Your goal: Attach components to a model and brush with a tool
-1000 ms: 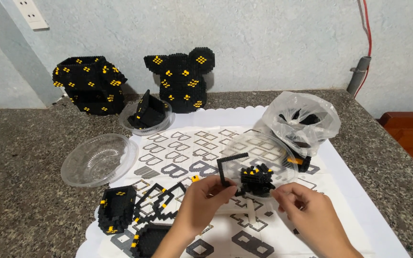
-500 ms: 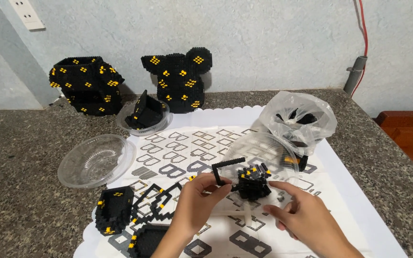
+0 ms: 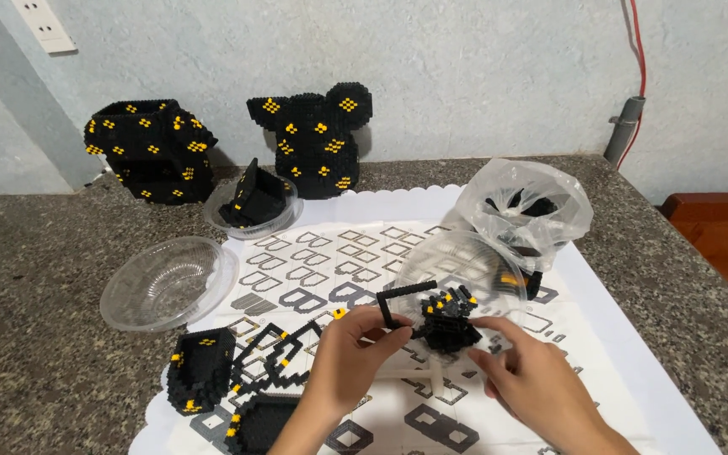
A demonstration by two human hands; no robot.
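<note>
Change: both hands have drawn nearer the body, bringing the brick piece with them.
Left hand (image 3: 351, 354): fingers pinched on a thin black L-shaped brick strip (image 3: 393, 302).
Right hand (image 3: 532, 383): fingertips pressed against the small black-and-yellow brick block (image 3: 451, 320).
Block position: between both hands, over the white patterned sheet (image 3: 600, 320) on the speckled stone worktop (image 3: 35, 337).
Hidden: the block's underside; right grip unclear.
</note>
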